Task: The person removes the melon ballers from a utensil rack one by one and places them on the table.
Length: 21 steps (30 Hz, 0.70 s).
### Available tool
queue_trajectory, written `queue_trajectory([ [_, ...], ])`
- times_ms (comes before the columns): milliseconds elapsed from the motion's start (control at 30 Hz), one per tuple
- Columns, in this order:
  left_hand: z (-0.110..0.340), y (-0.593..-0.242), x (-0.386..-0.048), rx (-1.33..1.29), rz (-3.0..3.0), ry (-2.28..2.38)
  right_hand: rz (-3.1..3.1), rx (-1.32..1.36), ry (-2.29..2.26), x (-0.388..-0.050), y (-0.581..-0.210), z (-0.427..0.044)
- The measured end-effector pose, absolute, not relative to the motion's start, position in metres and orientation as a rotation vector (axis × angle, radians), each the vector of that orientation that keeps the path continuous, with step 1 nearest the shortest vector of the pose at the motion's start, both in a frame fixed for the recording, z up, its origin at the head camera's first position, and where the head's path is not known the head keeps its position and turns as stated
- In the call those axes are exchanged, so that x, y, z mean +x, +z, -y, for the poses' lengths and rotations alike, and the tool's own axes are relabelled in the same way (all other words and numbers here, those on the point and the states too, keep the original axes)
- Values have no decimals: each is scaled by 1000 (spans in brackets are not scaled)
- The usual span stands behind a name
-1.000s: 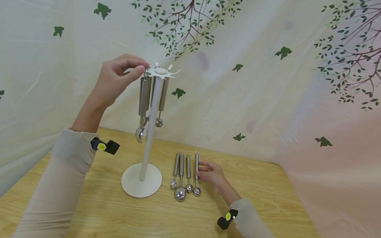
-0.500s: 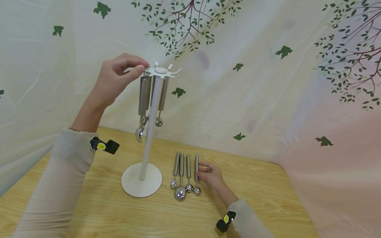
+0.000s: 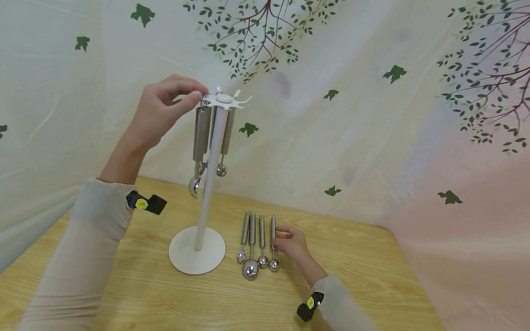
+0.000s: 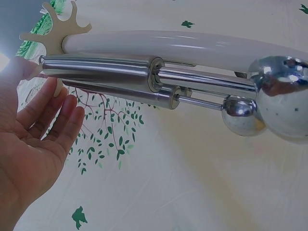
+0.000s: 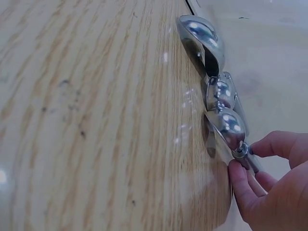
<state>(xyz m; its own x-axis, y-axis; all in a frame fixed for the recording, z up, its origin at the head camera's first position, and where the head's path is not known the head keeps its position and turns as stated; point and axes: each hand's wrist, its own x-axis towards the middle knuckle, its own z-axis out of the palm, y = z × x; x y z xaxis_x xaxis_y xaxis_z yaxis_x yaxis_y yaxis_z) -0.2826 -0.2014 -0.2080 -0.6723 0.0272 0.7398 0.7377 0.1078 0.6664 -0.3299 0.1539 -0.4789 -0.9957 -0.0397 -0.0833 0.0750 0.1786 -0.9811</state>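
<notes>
My left hand (image 3: 158, 106) is raised to the top of a white stand (image 3: 210, 181). Its thumb and fingertips pinch the hanging end of a metal melon baller (image 4: 106, 70) at a hook; the fingers partly hide that contact. Other steel ballers hang beside it, among them a smaller-bowled one (image 4: 243, 115). Down on the table, my right hand (image 3: 297, 244) pinches the handle of the rightmost baller (image 3: 273, 265) in a row. In the right wrist view, thumb and fingers sit on that handle just behind the round bowl (image 5: 230, 127), bowl facing down.
Left of the held baller lie a small baller (image 3: 263, 261), a large scoop (image 3: 250, 269) and a small oval-ended tool (image 3: 240, 256). The stand's round base (image 3: 181, 258) rests on the wooden table (image 3: 149, 302). A patterned curtain (image 3: 294, 152) surrounds the table.
The rightmost baller's handle end has dipped slightly, and my right wrist has shifted a little to the left. My left hand and the stand have stayed put.
</notes>
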Motion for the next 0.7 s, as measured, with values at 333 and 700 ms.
queue_trajectory([
  [333,202,-208,-284,-755,1818,-1623,-2374,60,-1899,-331,-474,-150],
  [700,202,-208,-284,-757,1815,-1625,-2440,32,-1824,-332,-474,-146],
])
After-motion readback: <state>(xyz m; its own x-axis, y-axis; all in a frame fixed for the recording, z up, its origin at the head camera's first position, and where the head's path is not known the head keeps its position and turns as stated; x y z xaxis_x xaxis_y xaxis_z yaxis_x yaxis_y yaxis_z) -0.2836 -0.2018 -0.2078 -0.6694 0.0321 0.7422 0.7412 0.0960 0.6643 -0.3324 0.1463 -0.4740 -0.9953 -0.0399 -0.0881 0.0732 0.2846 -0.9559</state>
